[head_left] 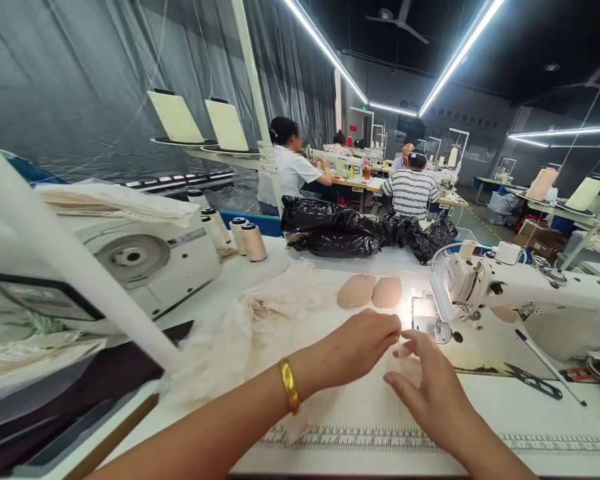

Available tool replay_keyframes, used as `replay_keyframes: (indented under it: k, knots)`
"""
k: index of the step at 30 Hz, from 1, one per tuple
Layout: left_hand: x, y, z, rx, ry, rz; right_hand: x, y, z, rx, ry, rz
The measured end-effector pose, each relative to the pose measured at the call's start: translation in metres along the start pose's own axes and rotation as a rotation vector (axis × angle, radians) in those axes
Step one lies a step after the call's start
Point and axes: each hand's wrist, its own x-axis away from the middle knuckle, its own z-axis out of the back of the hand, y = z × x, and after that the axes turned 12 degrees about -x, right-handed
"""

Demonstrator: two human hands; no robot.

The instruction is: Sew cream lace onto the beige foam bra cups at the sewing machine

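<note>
In the head view, my left hand [365,343], with a gold bracelet [289,385] at the wrist, is closed in a pinch. What sits between its fingertips is too small or hidden to make out. My right hand [433,390] meets those fingertips, its thumb held apart from its bent fingers. A pale, see-through piece of fabric [406,370] shows faintly between the hands. Sheer white fabric [225,340] lies rumpled left of my left forearm. Two beige oval pads [356,292] lie side by side just beyond my hands. The needle area of the white sewing machine [473,283] is lit, right of them.
Black thread snips [533,381] and a white rod-like tool [550,365] lie at right. A ruler strip [370,439] runs along the front edge. Black plastic bags [330,227] and thread cones [253,242] stand behind. Another machine [155,260] is at left. Co-workers [413,187] sit farther back.
</note>
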Motion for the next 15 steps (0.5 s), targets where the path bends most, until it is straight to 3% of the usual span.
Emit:
replay_keyframes:
  k: [4,7,9,10,15]
  knots:
    - [0.005,0.007,0.001,0.644,0.052,0.180,-0.006,-0.006,0.005,-0.356,0.020,-0.157]
    - [0.011,0.004,-0.012,0.985,-0.139,0.245,-0.010,-0.006,0.010,-0.547,0.084,-0.212]
    - [0.015,0.003,-0.019,1.007,-0.233,0.273,-0.010,-0.004,0.014,-0.554,0.087,-0.195]
    - [0.017,0.003,-0.020,0.999,-0.224,0.287,-0.009,-0.003,0.016,-0.509,0.075,-0.173]
    - [0.028,0.002,0.002,0.893,0.017,0.281,-0.002,-0.003,0.026,-0.088,0.130,0.055]
